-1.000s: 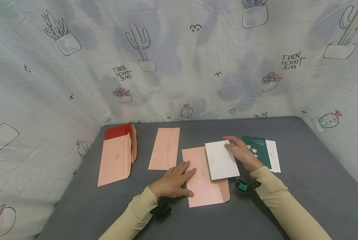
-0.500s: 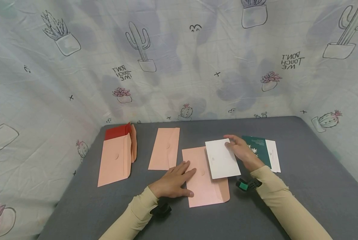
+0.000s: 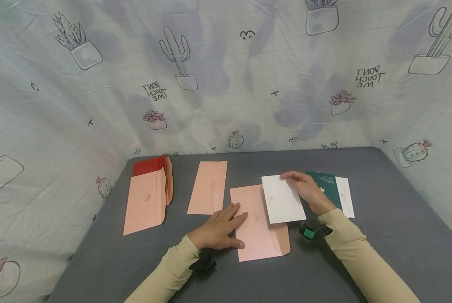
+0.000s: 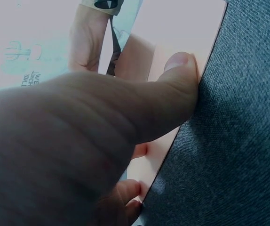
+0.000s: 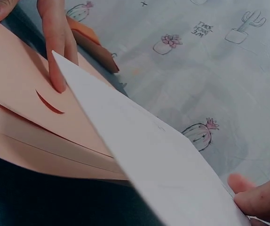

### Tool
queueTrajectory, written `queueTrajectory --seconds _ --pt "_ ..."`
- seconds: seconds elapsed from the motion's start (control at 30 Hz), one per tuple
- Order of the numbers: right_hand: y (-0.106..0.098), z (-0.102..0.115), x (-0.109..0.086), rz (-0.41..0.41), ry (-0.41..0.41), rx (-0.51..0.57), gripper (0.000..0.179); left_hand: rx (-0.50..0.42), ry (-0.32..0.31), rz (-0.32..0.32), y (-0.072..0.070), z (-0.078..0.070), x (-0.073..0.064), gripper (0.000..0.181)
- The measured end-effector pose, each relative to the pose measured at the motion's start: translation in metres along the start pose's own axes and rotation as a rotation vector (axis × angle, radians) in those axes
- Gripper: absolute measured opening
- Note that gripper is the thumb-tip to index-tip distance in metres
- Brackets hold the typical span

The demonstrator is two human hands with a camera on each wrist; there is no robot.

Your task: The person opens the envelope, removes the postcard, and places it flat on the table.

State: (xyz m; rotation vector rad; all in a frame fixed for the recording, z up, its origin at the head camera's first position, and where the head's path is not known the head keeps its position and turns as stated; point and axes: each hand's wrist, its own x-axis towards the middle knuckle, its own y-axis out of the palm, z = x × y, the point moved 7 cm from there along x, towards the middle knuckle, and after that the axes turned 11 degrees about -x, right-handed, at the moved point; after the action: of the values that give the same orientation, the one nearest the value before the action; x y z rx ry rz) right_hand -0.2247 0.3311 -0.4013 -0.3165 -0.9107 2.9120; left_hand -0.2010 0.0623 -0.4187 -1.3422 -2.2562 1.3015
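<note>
A pink envelope (image 3: 250, 235) lies in the middle of the table, its flap on the right side lifted open. My left hand (image 3: 220, 229) rests on its left edge with fingers spread; the left wrist view shows the thumb (image 4: 179, 80) lying along the envelope's edge. Over the envelope's right half, my right hand (image 3: 305, 189) pinches a white card (image 3: 283, 202) by its upper right edge. The card is tilted and held above the envelope, as the right wrist view shows. In that view a curved slit (image 5: 48, 102) shows in the envelope's face.
Another pink envelope (image 3: 207, 189) lies behind my left hand. At the far left are a pink envelope (image 3: 144, 202) with a red one (image 3: 148, 166) behind it. A dark green card (image 3: 330, 187) and a white card (image 3: 345, 195) lie right of my right hand. A cactus-print cloth (image 3: 218, 75) hangs behind.
My right hand has shifted the white card slightly right and away from me, and its fingers lie further over the card's top. The left hand and the envelope stay put.
</note>
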Motion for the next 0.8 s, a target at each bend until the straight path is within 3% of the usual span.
queueTrajectory --seconds 0.3,0.8 --pt "-0.006 0.002 0.0 -0.025 0.036 0.019 0.04 0.002 0.002 -0.001 0.0 0.001 0.0 0.087" --pt "-0.017 0.001 0.001 -0.023 0.022 0.027 0.052 -0.006 0.002 0.005 0.0 0.001 -0.001 0.087"
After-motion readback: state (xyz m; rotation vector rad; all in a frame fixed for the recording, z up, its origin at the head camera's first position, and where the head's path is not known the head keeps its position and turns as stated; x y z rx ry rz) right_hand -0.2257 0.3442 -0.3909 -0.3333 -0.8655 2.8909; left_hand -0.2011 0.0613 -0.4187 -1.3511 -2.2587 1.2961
